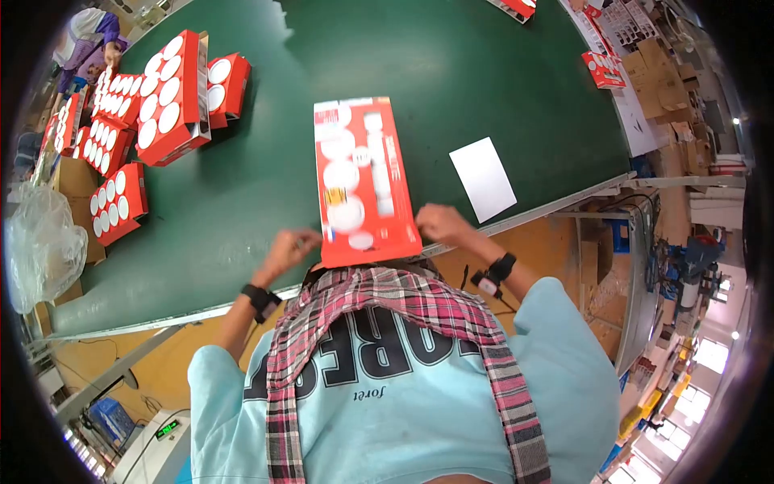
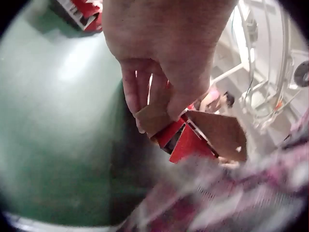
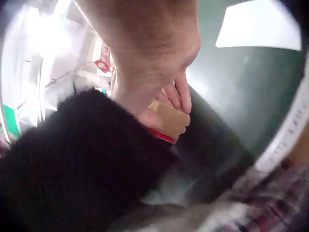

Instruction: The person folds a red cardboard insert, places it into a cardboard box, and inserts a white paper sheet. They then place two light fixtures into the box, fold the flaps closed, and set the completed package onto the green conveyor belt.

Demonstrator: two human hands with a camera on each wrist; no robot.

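A red and white printed carton (image 1: 391,185) lies on the green table at its near edge, right in front of the person's body. At its near left corner the left hand (image 1: 284,252) pinches a brown cardboard flap (image 2: 154,118) between thumb and fingers. Another brown flap (image 2: 219,135) stands out beside red folded flaps at that open end. On the opposite side, the right hand (image 1: 442,223) pinches a similar brown flap (image 3: 169,120) with a red edge. Both wrists wear black straps with small cameras.
A white sheet (image 1: 484,179) lies right of the carton. Several similar red cartons (image 1: 165,105) are stacked at the left, near a clear plastic bag (image 1: 44,242). Another person (image 1: 89,36) is at the far left. More cardboard (image 1: 653,77) stands at the right.
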